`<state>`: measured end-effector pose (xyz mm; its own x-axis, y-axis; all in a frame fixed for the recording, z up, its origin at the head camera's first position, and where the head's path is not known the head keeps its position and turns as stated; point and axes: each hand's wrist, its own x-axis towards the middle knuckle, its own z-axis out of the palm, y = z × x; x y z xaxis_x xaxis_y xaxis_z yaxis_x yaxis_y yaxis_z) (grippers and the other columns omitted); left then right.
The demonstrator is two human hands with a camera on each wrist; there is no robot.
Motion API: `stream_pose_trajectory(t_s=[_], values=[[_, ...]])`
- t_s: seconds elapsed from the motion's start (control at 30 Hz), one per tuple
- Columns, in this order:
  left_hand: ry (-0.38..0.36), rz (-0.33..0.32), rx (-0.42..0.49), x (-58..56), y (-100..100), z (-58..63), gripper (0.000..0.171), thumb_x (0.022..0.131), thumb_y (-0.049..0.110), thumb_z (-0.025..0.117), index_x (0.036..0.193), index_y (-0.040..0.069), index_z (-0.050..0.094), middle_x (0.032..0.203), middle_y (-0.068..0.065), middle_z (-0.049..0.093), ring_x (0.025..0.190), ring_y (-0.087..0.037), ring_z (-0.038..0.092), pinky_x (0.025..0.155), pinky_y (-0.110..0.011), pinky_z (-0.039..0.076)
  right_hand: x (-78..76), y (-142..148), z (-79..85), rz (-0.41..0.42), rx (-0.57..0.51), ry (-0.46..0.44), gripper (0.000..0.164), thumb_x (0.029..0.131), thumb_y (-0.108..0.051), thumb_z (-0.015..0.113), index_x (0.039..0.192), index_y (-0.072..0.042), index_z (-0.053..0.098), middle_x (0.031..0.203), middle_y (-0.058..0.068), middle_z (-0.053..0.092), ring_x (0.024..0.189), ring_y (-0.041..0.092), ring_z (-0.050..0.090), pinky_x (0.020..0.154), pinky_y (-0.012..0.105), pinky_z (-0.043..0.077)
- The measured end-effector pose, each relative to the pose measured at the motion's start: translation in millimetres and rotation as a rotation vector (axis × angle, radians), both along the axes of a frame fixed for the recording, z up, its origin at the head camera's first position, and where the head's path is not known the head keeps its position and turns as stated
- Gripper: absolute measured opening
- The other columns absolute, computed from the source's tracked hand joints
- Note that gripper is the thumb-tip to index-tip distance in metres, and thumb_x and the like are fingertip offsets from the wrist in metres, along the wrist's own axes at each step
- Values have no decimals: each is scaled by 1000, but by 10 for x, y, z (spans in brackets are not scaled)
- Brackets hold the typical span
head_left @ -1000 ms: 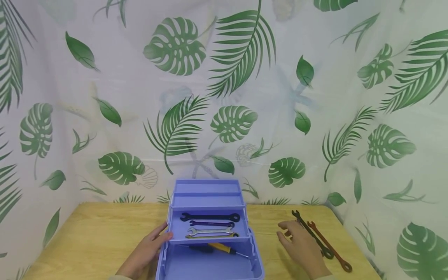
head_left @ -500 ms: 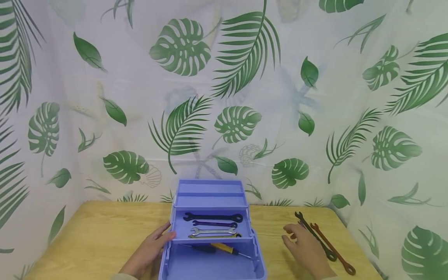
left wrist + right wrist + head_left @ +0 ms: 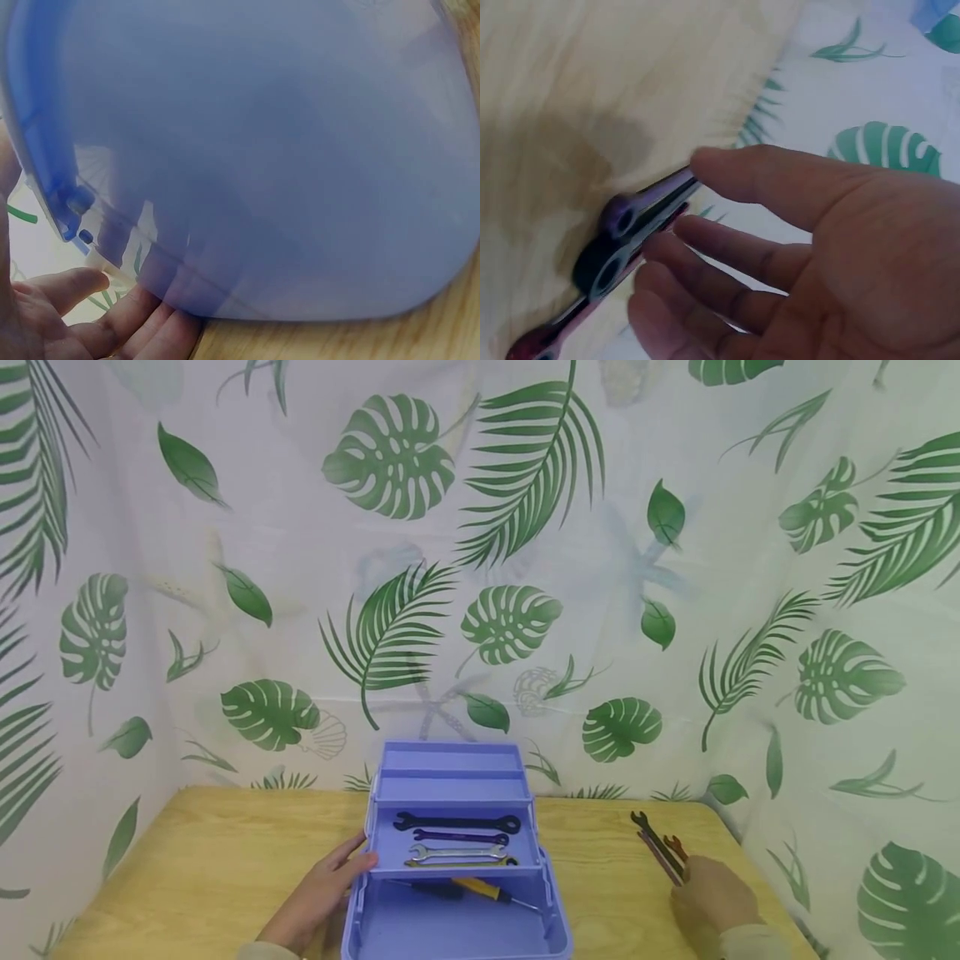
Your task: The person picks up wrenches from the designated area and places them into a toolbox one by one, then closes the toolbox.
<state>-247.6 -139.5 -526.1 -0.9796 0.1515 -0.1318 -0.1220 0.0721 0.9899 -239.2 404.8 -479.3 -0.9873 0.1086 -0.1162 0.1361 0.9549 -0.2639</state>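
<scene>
A blue-purple toolbox (image 3: 457, 933) stands unfolded on the table. My left hand (image 3: 318, 893) holds its left side, with the thumb at the edge of the raised tray (image 3: 386, 852); in the left wrist view the fingers (image 3: 127, 315) lie along the plastic wall. On the right, my right hand (image 3: 712, 893) is over several wrenches lying side by side. The right wrist view shows a purple wrench (image 3: 622, 214), a black wrench (image 3: 600, 266) and a red wrench (image 3: 536, 345) passing between thumb and loosely bent fingers. No firm grip shows.
The raised tray holds a black wrench (image 3: 457, 822), a purple wrench (image 3: 461, 837), a silver wrench (image 3: 457, 853) and a yellow wrench (image 3: 461, 863). Beneath it lies a yellow-and-black screwdriver (image 3: 483, 890). Leaf-print sheeting (image 3: 480, 552) borders the wooden table (image 3: 225, 860).
My right hand has moved to the right, from beside the wrenches to over them, and the purple wrench now shows in the head view. The left hand stays on the toolbox.
</scene>
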Motion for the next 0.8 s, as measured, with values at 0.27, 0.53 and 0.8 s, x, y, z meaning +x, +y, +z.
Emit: stream_pose_trajectory(t_s=[0.27,0.53,0.8], values=[[9,-4,8,-20,-17,2,75,104,38,61,160,-1,30,142,-34,56,115,-43,67,92,-53,58,-6,28,-86,23,51,-13,10,82,-9,59,72,-10,57,70,1,56,65,22,51,54,37,43],[10,-6,-16,-22,-9,-2,77,103,42,61,160,0,31,144,-34,53,118,-44,65,94,-55,57,-45,6,-74,-11,105,-77,7,85,-7,63,84,-1,62,77,6,61,73,25,59,65,47,54],[2,-12,-10,-42,0,-15,79,103,43,61,160,-2,30,139,-33,58,114,-41,68,93,-52,58,-26,2,-126,-14,107,-56,7,86,-8,65,83,-2,62,77,6,60,71,25,57,63,46,53]])
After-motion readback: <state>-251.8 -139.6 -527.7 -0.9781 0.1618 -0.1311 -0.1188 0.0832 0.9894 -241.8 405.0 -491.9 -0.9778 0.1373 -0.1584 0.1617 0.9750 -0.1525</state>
